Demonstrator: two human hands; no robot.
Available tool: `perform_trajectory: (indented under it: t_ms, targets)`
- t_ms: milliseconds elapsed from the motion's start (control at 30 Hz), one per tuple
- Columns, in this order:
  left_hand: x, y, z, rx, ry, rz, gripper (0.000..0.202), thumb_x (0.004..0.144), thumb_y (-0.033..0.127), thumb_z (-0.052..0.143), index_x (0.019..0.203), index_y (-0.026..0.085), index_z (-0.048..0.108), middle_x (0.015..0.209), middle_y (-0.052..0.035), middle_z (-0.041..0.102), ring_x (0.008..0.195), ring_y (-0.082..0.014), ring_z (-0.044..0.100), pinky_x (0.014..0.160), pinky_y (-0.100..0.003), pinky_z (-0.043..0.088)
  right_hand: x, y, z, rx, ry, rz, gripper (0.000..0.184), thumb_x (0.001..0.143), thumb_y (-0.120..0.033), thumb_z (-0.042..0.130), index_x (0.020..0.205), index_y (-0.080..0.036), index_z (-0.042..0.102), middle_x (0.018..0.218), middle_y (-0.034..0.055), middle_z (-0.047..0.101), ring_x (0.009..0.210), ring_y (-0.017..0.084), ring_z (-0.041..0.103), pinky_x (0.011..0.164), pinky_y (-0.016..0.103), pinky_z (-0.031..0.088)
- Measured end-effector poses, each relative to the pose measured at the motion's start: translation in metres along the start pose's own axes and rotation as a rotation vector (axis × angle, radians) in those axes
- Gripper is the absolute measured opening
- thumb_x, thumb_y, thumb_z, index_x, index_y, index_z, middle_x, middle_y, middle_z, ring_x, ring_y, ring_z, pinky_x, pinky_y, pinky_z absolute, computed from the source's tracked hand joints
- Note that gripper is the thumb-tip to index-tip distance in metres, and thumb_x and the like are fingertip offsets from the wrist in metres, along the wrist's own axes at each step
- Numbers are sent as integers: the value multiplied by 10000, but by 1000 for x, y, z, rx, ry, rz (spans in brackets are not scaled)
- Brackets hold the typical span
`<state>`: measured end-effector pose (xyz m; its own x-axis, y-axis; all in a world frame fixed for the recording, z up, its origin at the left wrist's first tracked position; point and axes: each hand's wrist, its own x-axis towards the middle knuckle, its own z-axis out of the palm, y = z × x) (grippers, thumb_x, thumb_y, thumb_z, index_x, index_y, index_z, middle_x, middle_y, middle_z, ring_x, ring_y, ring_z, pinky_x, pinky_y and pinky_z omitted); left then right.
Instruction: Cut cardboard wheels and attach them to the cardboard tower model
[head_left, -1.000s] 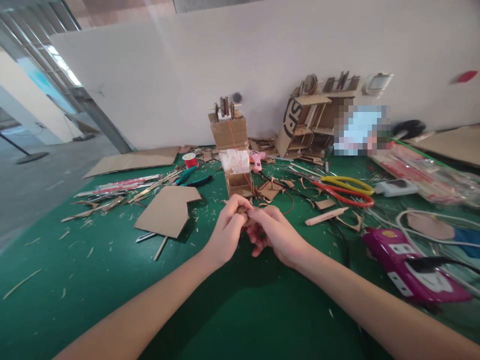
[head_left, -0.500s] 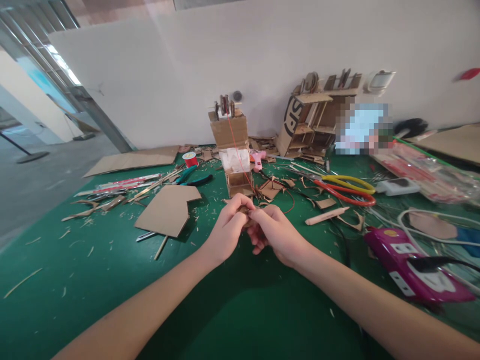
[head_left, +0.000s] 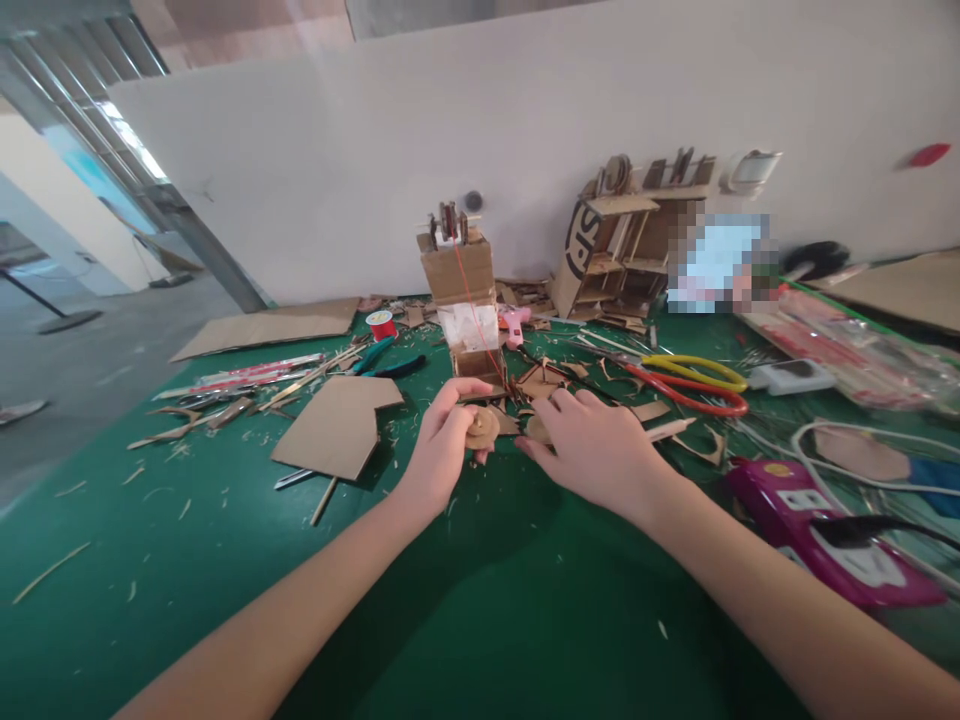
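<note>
On green mat near cardboard tower (head_left: 459,300) | left hand (head_left: 439,450) pinches small cardboard disc (head_left: 481,428) | right hand (head_left: 600,445) flat, fingers spread, grasping nothing | disc likely light, stiff, crushable; grip edges

White wall (head_left: 525,130); grey floor (head_left: 82,370); green table (head_left: 487,620).
</note>
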<state>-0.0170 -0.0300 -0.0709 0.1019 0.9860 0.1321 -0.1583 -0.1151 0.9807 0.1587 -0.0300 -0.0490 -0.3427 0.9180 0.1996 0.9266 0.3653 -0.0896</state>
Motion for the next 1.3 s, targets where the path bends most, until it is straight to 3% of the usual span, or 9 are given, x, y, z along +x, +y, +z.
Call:
perform_trajectory:
  t_ms: [133, 233, 333, 433, 533, 633, 833, 1067, 1300]
  targets:
    - [1, 0, -1, 30, 22, 9, 204, 815, 174, 405, 945, 196, 560, 581, 44, 497, 510, -107, 506, 448, -212, 362, 0, 4, 9, -123, -92, -64, 207, 911, -329, 522, 1021, -195, 637, 1051, 155, 633, 995, 330, 589, 610, 330, 482]
    - [1, -2, -1, 45, -10, 35, 169, 865, 206, 400, 909, 193, 562, 588, 40, 490, 499, -102, 488, 470, -225, 360, 2, 3, 8, 2, -62, -51, 211, 898, -257, 529, 1092, -208, 596, 1076, 128, 631, 952, 300, 620, 618, 326, 485]
    - [1, -5, -1, 93, -64, 66, 226, 939, 346, 397, 936, 192, 561, 622, 30, 498, 532, -107, 498, 516, -242, 381, 6, 2, 3, 363, 96, 21, 187, 887, -286, 547, 1063, -227, 565, 1050, 89, 639, 903, 254, 634, 692, 350, 500]
    - [0, -4, -1, 111, -102, 67, 328, 945, 465, 399, 976, 180, 557, 662, 20, 507, 569, -110, 511, 549, -252, 395, 10, 0, 0, 936, 209, 105, 148, 865, -359, 579, 936, -233, 547, 912, 46, 638, 857, 216, 639, 694, 337, 523]
    - [-2, -1, 1, 116, -154, 58, 303, 890, 434, 530, 1040, 170, 529, 681, 29, 513, 595, -106, 515, 579, -250, 420, 13, -3, 0, 1528, 177, 205, 262, 790, -444, 660, 877, -231, 534, 828, 2, 613, 792, 186, 655, 673, 328, 552]
    - [-4, 3, 4, 130, -222, 32, 347, 832, 363, 623, 1080, 154, 497, 704, 33, 518, 587, -95, 516, 571, -243, 446, 13, -8, 2, 1792, 135, 269, 312, 711, -437, 748, 834, -210, 574, 810, -8, 613, 785, 173, 665, 716, 329, 560]
    - [-6, 2, 7, 152, -208, -11, 423, 827, 368, 630, 1138, 152, 440, 737, 29, 566, 488, -69, 536, 474, -218, 424, 12, -10, 11, 1712, 149, 290, 307, 721, -442, 745, 883, -187, 691, 874, 42, 689, 839, 183, 665, 759, 322, 548]
    - [-6, -1, 2, 181, -202, -11, 598, 851, 403, 618, 1328, 212, 312, 717, 26, 619, 416, -93, 579, 396, -198, 413, 8, -13, 10, 1545, 96, 192, 302, 794, -475, 655, 863, -192, 733, 827, 35, 701, 789, 188, 642, 799, 349, 534]
    - [-6, 0, 2, 176, -247, -17, 524, 866, 420, 595, 1295, 215, 373, 676, 33, 606, 357, -66, 521, 339, -168, 372, 7, -14, 8, 1506, 62, 123, 304, 833, -470, 611, 900, -202, 736, 850, 32, 709, 786, 200, 639, 793, 360, 538]
